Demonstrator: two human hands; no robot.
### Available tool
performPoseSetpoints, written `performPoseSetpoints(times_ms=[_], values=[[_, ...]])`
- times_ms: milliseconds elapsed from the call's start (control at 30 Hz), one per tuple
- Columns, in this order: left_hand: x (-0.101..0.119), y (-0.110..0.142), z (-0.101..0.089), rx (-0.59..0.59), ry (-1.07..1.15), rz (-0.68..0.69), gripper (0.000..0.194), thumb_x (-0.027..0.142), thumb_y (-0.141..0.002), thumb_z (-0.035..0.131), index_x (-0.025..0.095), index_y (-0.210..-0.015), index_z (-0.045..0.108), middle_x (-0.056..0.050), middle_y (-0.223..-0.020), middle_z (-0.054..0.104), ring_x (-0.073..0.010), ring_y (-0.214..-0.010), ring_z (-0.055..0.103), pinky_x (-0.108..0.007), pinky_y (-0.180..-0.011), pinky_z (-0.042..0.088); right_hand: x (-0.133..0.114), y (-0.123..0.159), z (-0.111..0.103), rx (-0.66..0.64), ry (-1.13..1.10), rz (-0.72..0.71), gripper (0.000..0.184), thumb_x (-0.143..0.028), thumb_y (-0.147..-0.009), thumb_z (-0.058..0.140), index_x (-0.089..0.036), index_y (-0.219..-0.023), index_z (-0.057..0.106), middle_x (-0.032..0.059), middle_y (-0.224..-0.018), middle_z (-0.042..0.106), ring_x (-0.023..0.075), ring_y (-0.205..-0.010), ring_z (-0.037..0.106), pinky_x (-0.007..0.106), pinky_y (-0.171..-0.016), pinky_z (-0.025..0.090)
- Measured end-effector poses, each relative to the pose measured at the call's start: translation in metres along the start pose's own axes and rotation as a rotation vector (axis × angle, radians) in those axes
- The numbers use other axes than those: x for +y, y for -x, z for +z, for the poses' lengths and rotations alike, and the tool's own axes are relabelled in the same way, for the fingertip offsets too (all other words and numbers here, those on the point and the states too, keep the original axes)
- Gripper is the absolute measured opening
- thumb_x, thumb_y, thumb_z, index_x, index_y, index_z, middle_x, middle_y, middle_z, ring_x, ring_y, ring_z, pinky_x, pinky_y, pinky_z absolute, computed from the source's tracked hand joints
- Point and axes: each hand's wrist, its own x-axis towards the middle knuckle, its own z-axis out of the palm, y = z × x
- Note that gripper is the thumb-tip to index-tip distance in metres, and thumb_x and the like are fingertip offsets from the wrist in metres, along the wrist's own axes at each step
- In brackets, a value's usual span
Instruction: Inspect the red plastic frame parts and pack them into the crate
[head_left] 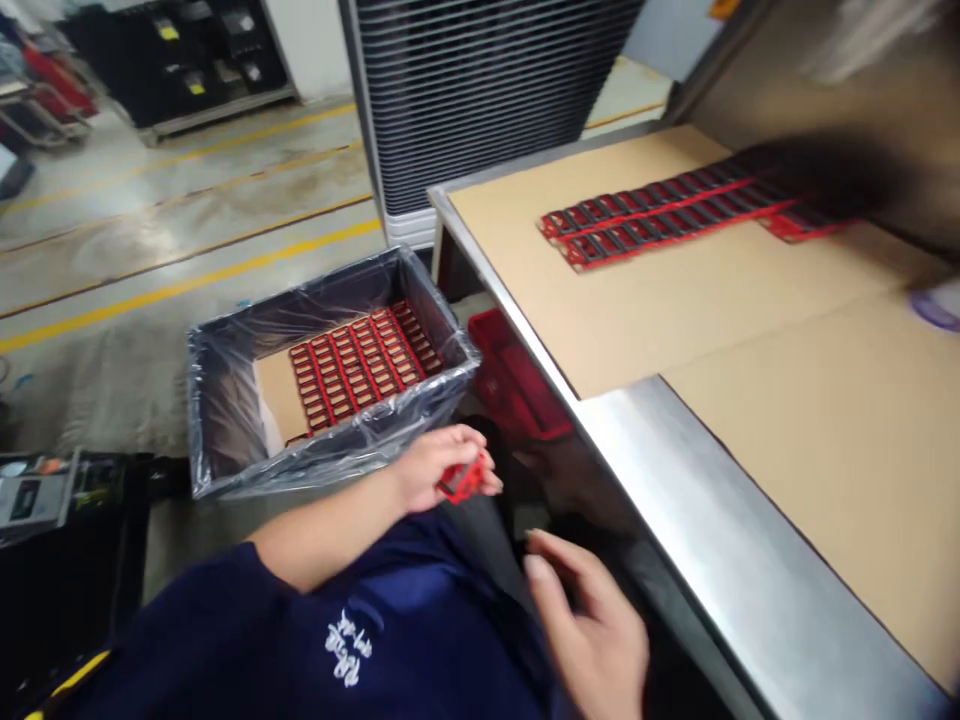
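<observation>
**A:** What's the biggest thing in view?

**B:** A steel bench (750, 560) runs along the right side, topped with cardboard sheets (622, 300). Beyond it stands a black louvered cabinet (487, 90), and to the left is a concrete floor (112, 230) marked with yellow lines (187, 288).

**A:** And below the bench edge?

**B:** A plastic-lined crate (225, 400) sits on the floor, left of the bench, its clear liner folded over the rim. Inside, a stacked layer of red-framed pieces (360, 365) rests on cardboard. A red bin (514, 375) is just beside the crate, partly under the bench edge.

**A:** Anything on top of the bench?

**B:** Rows of red-framed pieces (660, 215) lie on the cardboard, running toward the far right, where they blur into dark shadow.

**A:** Where are the hands?

**B:** Both are out in front of a navy shirt (349, 645) with white lettering. The left hand (442, 465) is curled around a small red piece (463, 480), gripping it just in front of the crate's near corner. The right hand (589, 630) is open, fingers spread and holding nothing that I can see, near the bench's steel edge.
</observation>
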Motion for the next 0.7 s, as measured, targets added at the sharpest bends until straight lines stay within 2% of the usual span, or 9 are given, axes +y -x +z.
performPoseSetpoints(times_ms=[33,100,167,233,367,467,567,700], values=[[-0.017,-0.002,0.027,-0.067,0.062,-0.033,0.049,0.054,-0.074,0.072,0.018,-0.098,0.051,-0.004,-0.085,0.065,-0.021,-0.075,0.073,-0.04,-0.076,0.06,-0.001,0.009,0.009,-0.086,-0.058,0.038,0.033,-0.041,-0.083,0.075,-0.018,-0.106,0.076,0.0105,-0.092,0.078,0.0245,-0.077,0.075,0.034,-0.071,0.062],[-0.048,-0.004,0.067,-0.202,0.187,-0.16,0.052,0.053,-0.069,0.078,0.017,-0.097,0.053,-0.005,-0.083,0.066,-0.0223,-0.073,0.073,-0.038,-0.07,0.059,0.001,0.026,0.019,-0.086,-0.136,0.151,0.031,-0.043,-0.082,0.076,-0.017,-0.1,0.077,0.0086,-0.084,0.077,0.0222,-0.07,0.072,0.031,-0.067,0.061],[-0.068,-0.004,0.089,-0.301,0.328,-0.304,0.052,0.045,-0.065,0.087,0.016,-0.096,0.056,-0.005,-0.083,0.068,-0.0209,-0.073,0.073,-0.034,-0.069,0.058,0.006,0.041,0.019,0.03,-0.176,0.255,0.031,-0.045,-0.081,0.077,-0.016,-0.092,0.077,0.0086,-0.081,0.077,0.0209,-0.067,0.07,0.03,-0.065,0.06],[-0.08,-0.003,0.1,-0.353,0.414,-0.383,0.051,0.039,-0.063,0.091,0.015,-0.094,0.059,-0.005,-0.083,0.071,-0.0193,-0.074,0.073,-0.031,-0.071,0.057,0.013,0.053,0.013,0.124,-0.218,0.313,0.033,-0.046,-0.079,0.079,-0.015,-0.09,0.077,0.0094,-0.083,0.077,0.0211,-0.068,0.07,0.03,-0.066,0.06],[-0.085,-0.001,0.104,-0.391,0.342,-0.401,0.051,0.042,-0.062,0.092,0.015,-0.092,0.061,-0.008,-0.085,0.074,-0.0197,-0.075,0.073,-0.029,-0.069,0.055,0.021,0.067,0.003,0.198,-0.316,0.332,0.03,-0.044,-0.076,0.081,-0.017,-0.089,0.079,0.0088,-0.081,0.078,0.0233,-0.071,0.072,0.032,-0.068,0.061],[-0.082,0.002,0.099,-0.359,0.194,-0.379,0.056,0.047,-0.059,0.092,0.015,-0.096,0.065,-0.008,-0.091,0.074,-0.0168,-0.074,0.07,-0.027,-0.068,0.051,0.021,0.069,0.003,0.245,-0.315,0.309,0.025,-0.042,-0.077,0.081,-0.018,-0.085,0.079,0.0077,-0.08,0.078,0.0241,-0.071,0.073,0.033,-0.069,0.06],[-0.074,0.005,0.089,-0.331,0.087,-0.353,0.058,0.047,-0.06,0.091,0.016,-0.103,0.068,-0.007,-0.093,0.074,-0.0136,-0.074,0.067,-0.026,-0.072,0.048,0.02,0.067,0.004,0.22,-0.306,0.267,0.021,-0.039,-0.079,0.08,-0.02,-0.086,0.08,0.0068,-0.083,0.078,0.0239,-0.074,0.073,0.034,-0.074,0.059],[-0.066,0.009,0.075,-0.341,0.017,-0.32,0.054,0.043,-0.066,0.087,0.018,-0.11,0.068,-0.006,-0.094,0.072,-0.0145,-0.08,0.067,-0.028,-0.076,0.047,0.02,0.065,0.003,0.18,-0.312,0.23,0.016,-0.037,-0.083,0.078,-0.021,-0.087,0.079,0.0039,-0.078,0.075,0.0197,-0.067,0.068,0.031,-0.07,0.055]])
